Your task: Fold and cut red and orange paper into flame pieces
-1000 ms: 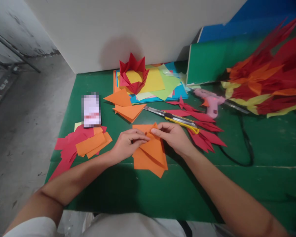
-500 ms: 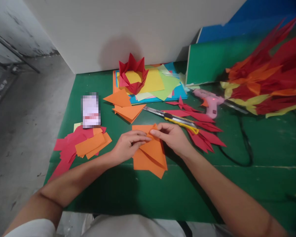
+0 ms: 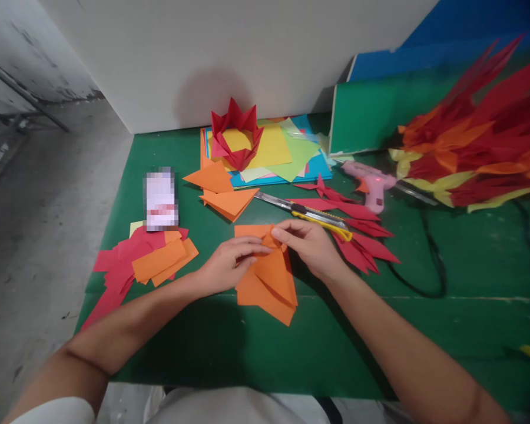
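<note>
My right hand (image 3: 308,244) pinches the upper end of a folded sheet of orange paper (image 3: 274,280) between thumb and fingers. From the other side my left hand (image 3: 233,262) closes on the same paper, its fingertips at the fold near the top. Beneath the folded piece lies more flat orange paper (image 3: 246,293) on the green table. Two folded orange paper pieces (image 3: 230,202) rest just beyond my hands. A utility knife (image 3: 300,211) and a pair of yellow-handled scissors or a similar tool, partly overlapped, lie past my right hand.
A red pointed paper ring (image 3: 237,134) sits on stacked coloured paper (image 3: 311,168). A pink glue gun (image 3: 371,182) lies by red paper petals (image 3: 368,250). At left are a phone (image 3: 161,199) and red and orange paper strips (image 3: 161,262). A flame-like paper bundle (image 3: 481,138) stands at right.
Both hands stay on the orange paper. The folded sheet's lower tip has swung slightly down and left. The whole view has shifted a little.
</note>
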### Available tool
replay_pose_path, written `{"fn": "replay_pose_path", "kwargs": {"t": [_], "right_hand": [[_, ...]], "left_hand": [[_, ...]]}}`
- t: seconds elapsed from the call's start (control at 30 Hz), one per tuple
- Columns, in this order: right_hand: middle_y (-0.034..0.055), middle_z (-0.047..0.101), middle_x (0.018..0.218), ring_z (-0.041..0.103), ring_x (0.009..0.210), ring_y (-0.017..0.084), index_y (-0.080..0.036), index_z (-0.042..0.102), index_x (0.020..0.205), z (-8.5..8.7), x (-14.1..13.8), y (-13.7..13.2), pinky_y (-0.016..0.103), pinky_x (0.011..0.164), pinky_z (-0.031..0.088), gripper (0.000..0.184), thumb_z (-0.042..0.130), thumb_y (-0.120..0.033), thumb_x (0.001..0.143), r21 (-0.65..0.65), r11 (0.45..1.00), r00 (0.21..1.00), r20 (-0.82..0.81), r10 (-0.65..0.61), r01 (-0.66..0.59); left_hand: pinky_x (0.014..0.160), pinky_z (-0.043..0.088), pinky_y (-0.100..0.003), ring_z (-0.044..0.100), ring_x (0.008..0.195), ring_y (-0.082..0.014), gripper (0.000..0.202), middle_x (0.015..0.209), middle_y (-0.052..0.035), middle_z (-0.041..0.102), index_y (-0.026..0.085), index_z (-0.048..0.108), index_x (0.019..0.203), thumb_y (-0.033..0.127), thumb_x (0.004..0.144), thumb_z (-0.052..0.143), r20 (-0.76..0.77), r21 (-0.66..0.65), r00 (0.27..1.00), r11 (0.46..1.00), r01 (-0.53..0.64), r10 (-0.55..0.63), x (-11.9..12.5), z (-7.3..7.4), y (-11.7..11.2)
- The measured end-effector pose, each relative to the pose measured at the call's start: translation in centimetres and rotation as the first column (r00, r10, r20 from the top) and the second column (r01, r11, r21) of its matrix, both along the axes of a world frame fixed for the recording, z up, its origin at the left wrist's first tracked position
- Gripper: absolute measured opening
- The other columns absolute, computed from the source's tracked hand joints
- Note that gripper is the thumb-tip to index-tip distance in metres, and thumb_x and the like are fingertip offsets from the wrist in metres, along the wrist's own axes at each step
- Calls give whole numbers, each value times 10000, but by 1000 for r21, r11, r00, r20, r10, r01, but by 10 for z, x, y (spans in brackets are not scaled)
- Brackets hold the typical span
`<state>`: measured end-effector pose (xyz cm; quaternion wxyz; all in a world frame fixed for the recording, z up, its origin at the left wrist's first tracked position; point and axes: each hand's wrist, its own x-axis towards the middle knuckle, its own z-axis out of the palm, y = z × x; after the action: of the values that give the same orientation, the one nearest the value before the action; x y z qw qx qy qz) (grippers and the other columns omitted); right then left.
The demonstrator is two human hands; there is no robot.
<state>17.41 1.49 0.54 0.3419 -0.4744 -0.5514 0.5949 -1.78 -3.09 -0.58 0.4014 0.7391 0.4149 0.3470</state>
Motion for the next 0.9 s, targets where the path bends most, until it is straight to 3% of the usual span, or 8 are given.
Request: {"fn": "replay_pose_path", "kwargs": {"t": [0.47, 0.7, 0.9], "right_hand": [[-10, 582, 611, 488, 569, 111, -198, 608, 620, 0, -3, -2, 260, 582, 424, 339, 716, -510, 694, 10, 1000, 1000, -8, 7, -7], [-13, 595, 628, 501, 569, 114, -206, 613, 650, -1, -2, -1, 259, 575, 423, 294, 756, -462, 660, -22, 1000, 998, -66, 9, -11], [-23, 575, 610, 498, 566, 110, -205, 612, 648, 0, -1, -1, 251, 568, 415, 265, 752, -429, 678, -14, 999, 996, -85, 31, -32]], "left_hand": [[874, 495, -335, 639, 960, -170, 454, 1059, -61, 685, 246, 643, 1131, 0, 832, 405, -35, 61, 989, 987, 145, -144, -1, 10, 4], [965, 443, -361, 578, 1114, -183, 602, 1222, -54, 630, 282, 545, 1274, -31, 787, 378, -56, 90, 979, 976, 198, -194, -3, 8, 4], [882, 472, -323, 617, 971, -167, 582, 1160, -48, 660, 273, 577, 1238, -18, 770, 391, -78, 40, 978, 980, 195, -191, -2, 11, 3]]}}
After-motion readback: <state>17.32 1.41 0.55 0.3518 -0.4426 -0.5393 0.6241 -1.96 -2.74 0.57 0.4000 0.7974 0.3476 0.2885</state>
